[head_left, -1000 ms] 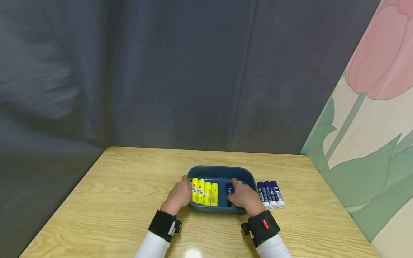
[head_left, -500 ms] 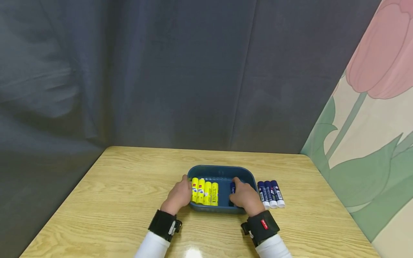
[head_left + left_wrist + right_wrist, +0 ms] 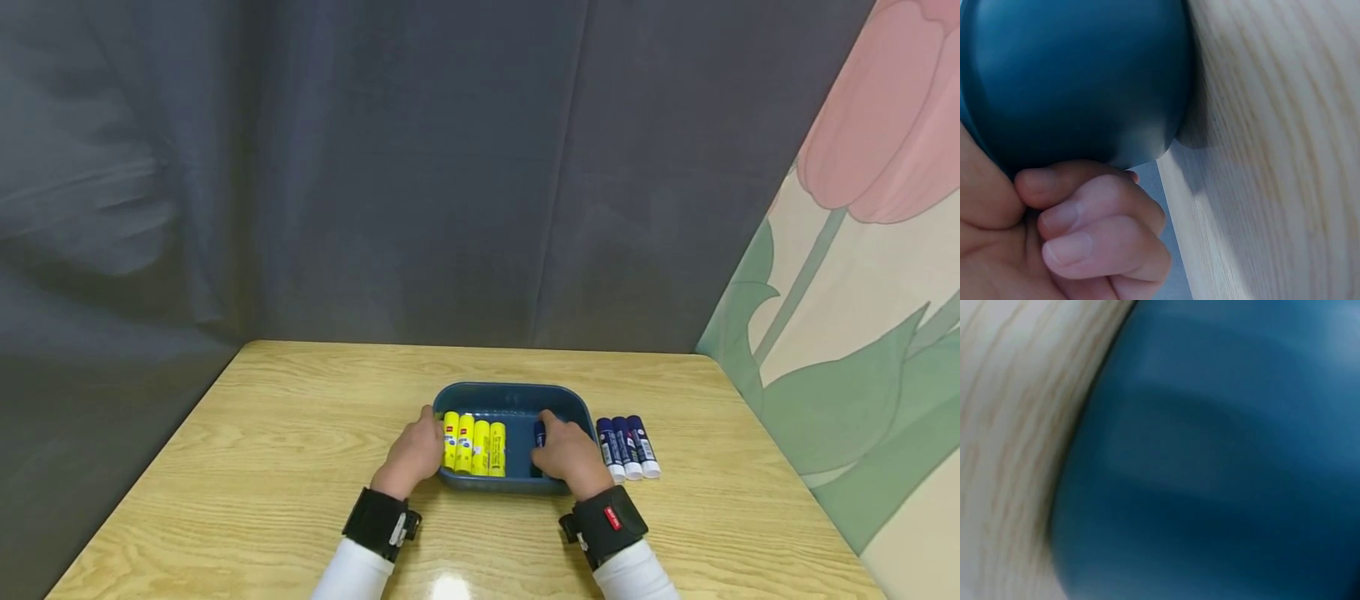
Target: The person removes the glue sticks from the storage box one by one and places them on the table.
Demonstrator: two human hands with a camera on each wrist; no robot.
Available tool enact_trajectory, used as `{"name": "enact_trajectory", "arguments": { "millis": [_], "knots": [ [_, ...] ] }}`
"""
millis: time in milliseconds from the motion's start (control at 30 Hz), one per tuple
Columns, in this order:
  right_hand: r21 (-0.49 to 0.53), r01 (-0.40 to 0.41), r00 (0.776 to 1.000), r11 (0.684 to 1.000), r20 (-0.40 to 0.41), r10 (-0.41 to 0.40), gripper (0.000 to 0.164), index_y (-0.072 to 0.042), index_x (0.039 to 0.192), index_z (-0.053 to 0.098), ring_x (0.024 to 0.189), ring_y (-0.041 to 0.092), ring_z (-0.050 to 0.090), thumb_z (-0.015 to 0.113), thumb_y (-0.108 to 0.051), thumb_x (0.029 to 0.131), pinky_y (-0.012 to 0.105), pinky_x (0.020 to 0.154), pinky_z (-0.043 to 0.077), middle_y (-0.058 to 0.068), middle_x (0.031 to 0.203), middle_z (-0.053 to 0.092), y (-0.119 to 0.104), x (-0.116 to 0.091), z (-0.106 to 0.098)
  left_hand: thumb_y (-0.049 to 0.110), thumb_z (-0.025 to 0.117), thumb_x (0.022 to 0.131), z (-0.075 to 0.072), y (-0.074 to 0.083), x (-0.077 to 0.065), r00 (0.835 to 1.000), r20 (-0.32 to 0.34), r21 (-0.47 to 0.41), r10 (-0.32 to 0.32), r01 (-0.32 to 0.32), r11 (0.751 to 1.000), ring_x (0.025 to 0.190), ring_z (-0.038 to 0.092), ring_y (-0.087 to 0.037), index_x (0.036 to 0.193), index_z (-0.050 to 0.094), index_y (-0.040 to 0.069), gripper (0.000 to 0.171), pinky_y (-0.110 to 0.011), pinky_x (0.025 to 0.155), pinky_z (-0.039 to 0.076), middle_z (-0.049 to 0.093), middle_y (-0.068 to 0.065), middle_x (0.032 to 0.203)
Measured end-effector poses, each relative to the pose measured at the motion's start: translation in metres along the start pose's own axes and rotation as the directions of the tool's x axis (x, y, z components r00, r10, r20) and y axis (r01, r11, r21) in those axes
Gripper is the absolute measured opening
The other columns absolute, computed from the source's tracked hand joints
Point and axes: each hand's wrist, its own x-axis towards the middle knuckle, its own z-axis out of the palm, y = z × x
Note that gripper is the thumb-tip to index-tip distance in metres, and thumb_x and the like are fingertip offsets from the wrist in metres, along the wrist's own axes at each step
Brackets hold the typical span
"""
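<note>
My left hand (image 3: 412, 454) grips the left side of a dark blue plastic bin (image 3: 517, 386). In the left wrist view its curled fingers (image 3: 1107, 240) lie against the bin's outer wall (image 3: 1085, 81). Over the bin's right part, my right hand (image 3: 567, 457) pinches a dark blue glue stick (image 3: 539, 435) low inside; its lower part is hidden by the hand. Several yellow glue sticks (image 3: 481, 448) lie side by side in the bin's left half. The right wrist view is filled by the bin's outer wall (image 3: 1210, 456), with the right hand out of sight.
Three dark blue glue sticks with white ends (image 3: 626, 448) lie in a row on the wooden table (image 3: 315, 417), just right of the bin. A dark grey curtain (image 3: 412, 183) hangs behind the table. A wall with a tulip picture (image 3: 862, 333) stands at the right.
The right hand has shifted the blue glue stick slightly right inside the bin and now stays there. The left hand has kept its hold on the bin.
</note>
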Motion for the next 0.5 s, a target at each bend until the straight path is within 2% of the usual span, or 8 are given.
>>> {"name": "enact_trajectory", "arguments": {
  "millis": [133,500],
  "knots": [
    [0.012,-0.006,1.0,1.0,0.007,0.006,0.062,-0.006,0.134,0.043,0.059,0.021,0.052,0.063,-0.013,0.075,0.037,0.052,0.043,0.017,0.099,0.06,-0.0001,-0.0002,0.0002,0.021,0.031,0.1,-0.0008,0.0004,-0.0012,1.0,0.002,-0.006,-0.005,0.005,1.0,0.06,0.049,-0.02,0.134,0.028,-0.007,0.044,-0.032,0.05,0.038,0.05,-0.012,0.075],
    [0.012,0.016,1.0,1.0,0.01,-0.016,0.061,-0.004,0.133,0.044,0.06,0.019,0.054,0.065,-0.015,0.077,0.038,0.055,0.046,0.018,0.096,0.061,0.0002,-0.0011,-0.0009,0.02,0.033,0.1,0.0004,-0.0022,-0.0015,1.0,-0.003,-0.005,0.018,-0.018,1.0,0.058,0.048,-0.02,0.132,0.029,-0.007,0.042,-0.031,0.048,0.038,0.05,-0.011,0.073]
  ]
}}
